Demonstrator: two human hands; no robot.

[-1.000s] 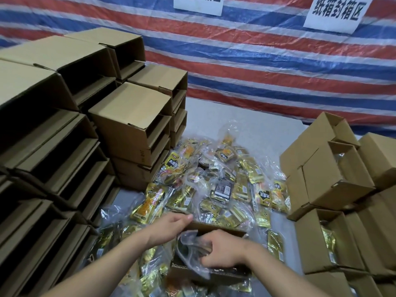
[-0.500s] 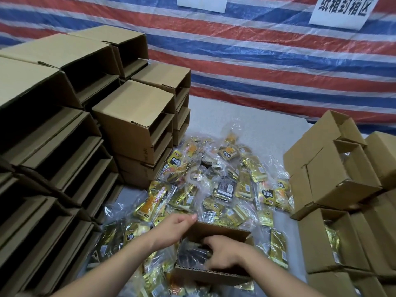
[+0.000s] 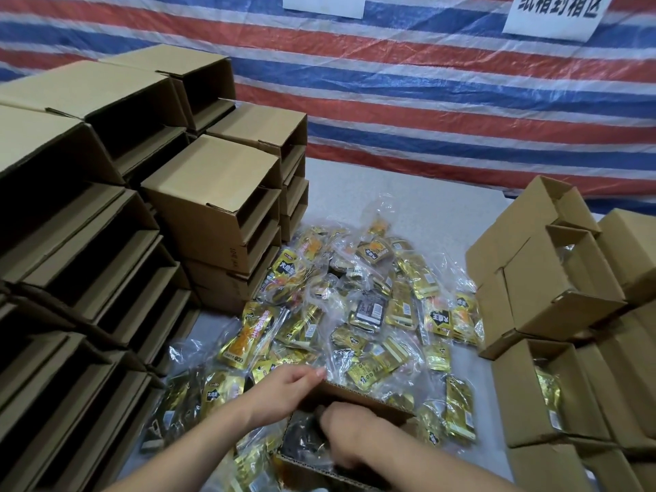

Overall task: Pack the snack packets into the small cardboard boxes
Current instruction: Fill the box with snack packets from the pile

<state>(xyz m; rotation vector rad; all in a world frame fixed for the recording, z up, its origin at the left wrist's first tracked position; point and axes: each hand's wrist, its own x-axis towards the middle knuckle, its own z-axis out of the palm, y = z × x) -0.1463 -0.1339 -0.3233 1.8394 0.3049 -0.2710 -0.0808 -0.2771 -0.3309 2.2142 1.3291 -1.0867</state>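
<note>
Your left hand lies flat-fingered against the open box; your right hand presses a bagged snack packet inside, its grip hidden. It's light, crinkly, slippery: pinch the bag's loose edge.

A small open cardboard box is sitting at the near edge of the worktop, with a clear-wrapped dark packet lying inside it. Gold and black snack packets are lying heaped just beyond it. Empty boxes are standing stacked at left, and boxes holding packets are standing at right.
</note>
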